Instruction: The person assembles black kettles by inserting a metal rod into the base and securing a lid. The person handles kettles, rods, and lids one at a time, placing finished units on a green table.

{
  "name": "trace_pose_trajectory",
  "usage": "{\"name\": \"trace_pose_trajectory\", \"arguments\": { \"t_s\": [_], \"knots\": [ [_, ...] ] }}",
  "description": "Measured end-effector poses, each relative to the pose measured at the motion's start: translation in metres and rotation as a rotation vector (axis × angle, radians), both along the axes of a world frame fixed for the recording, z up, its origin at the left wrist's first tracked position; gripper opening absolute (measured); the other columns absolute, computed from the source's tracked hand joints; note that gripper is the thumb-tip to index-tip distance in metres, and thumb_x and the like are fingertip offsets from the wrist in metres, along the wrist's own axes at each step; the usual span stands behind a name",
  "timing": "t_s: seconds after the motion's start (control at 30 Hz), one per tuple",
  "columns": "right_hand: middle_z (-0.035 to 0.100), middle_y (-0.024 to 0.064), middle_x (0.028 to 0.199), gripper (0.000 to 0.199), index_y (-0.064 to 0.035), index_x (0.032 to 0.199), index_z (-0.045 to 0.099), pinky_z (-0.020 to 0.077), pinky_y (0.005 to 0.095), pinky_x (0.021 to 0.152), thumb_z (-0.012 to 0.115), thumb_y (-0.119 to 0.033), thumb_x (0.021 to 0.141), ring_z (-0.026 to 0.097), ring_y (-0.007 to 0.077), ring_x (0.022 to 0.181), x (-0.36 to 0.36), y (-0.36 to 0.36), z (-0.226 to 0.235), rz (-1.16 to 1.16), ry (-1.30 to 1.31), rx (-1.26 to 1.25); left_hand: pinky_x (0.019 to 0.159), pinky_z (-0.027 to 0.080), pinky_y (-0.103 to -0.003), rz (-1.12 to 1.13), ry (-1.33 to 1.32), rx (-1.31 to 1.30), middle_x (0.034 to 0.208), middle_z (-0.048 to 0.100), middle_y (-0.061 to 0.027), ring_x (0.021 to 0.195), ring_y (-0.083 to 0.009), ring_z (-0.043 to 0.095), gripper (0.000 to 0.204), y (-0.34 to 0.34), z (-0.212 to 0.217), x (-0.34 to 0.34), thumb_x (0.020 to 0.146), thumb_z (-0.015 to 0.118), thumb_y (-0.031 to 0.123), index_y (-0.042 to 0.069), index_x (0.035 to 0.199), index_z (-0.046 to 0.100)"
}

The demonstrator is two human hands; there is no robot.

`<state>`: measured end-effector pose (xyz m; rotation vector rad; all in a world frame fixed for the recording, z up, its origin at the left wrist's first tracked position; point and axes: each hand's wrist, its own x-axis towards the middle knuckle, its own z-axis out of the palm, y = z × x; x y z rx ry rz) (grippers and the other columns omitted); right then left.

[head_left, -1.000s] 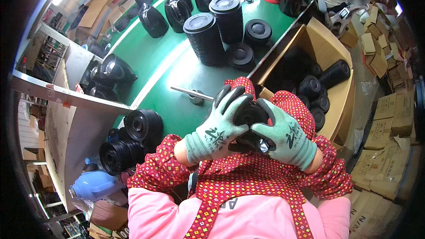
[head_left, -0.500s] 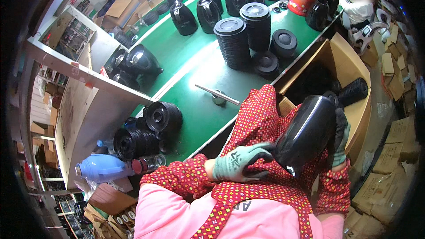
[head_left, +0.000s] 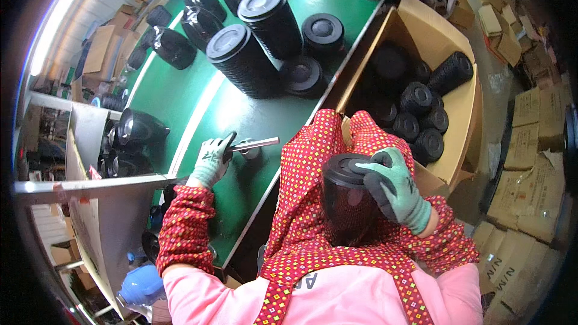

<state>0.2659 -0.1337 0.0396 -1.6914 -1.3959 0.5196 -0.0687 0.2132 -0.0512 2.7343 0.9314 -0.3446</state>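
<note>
Green covers the long bench (head_left: 180, 93) that runs away from the person, with cardboard cartons (head_left: 530, 144) stacked on the floor to the right and more boxes along the far left wall. On the bench stand two tall stacks of black ribbed lids (head_left: 250, 60), with two lower black lid stacks (head_left: 323, 30) just beside them, and several glossy black jug bodies (head_left: 174, 48) further off to the left. An open cardboard box (head_left: 448, 42) sits against the bench's right edge, holding many black ribbed parts (head_left: 421, 120) lying on their sides. The left hand (head_left: 211, 159), in a pale green work glove, reaches out over the bench and its grip is closed around the dark handle of a metal tool (head_left: 256, 144), whose silver shaft lies nearly level just above the green surface, beside a small round grey piece. The right hand (head_left: 394, 189), gloved the same way, rests close to the body with its fingers (head_left: 379, 157) spread over the top rim of a dark glossy jug body (head_left: 349, 201); the grip is wide and holds the jug upright against the red patterned apron, well apart from the tool. A black round lid sits on the jug's top, under the fingertips. Below the bench on the left, a grey shelf (head_left: 96, 183) carries more black jug parts, and a blue plastic bottle (head_left: 141, 283) lies near the lower left edge.
</note>
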Motion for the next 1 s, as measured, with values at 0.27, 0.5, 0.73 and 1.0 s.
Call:
{"name": "trace_pose_trajectory", "arguments": {
  "t_s": [0.27,0.5,0.73,1.0],
  "knots": [
    [0.069,0.0164,0.119,0.036,-0.0065,0.126,0.074,0.0477,0.0473,0.102,0.074,-0.020,0.092,0.064,0.0368,0.114,0.062,0.057,0.030,0.305,0.180,-0.039,0.073,0.055,-0.039,0.113,-0.502,-0.176,0.094,0.070,-0.0173,0.080,-0.0335,0.069,0.053,-0.071,0.123,0.071,0.085,0.073,-0.006,0.008,0.135,0.072],
    [0.074,0.0127,0.100,0.043,-0.0059,0.119,0.076,0.0457,0.0513,0.105,0.069,-0.027,0.083,0.066,0.0340,0.092,0.082,0.151,0.007,0.378,-0.260,0.138,0.074,0.060,-0.040,-0.183,-0.526,-0.401,0.101,0.076,-0.0194,0.082,-0.0348,0.075,0.056,-0.103,0.207,0.174,0.077,0.086,0.013,0.000,0.130,0.072],
    [0.075,0.0154,0.105,0.031,-0.0009,0.115,0.075,0.0471,0.0438,0.096,0.065,-0.026,0.100,0.066,0.0357,0.104,0.087,0.136,-0.079,0.447,0.440,0.178,0.100,0.052,-0.055,-0.667,-0.702,-0.612,0.120,0.070,-0.0238,0.111,-0.0431,0.068,0.050,-0.091,0.175,0.232,0.091,0.072,0.038,-0.001,0.122,0.074],
    [0.065,0.0161,0.120,0.037,0.0013,0.102,0.076,0.0422,0.0431,0.109,0.063,-0.033,0.102,0.059,0.0301,0.117,0.070,0.151,-0.076,0.736,1.008,0.098,0.093,0.044,-0.050,-0.443,-0.575,-0.506,0.103,0.059,-0.0108,0.103,-0.0329,0.058,0.030,-0.191,0.149,0.273,0.087,0.069,0.035,0.010,0.104,0.067]
  ]
}}
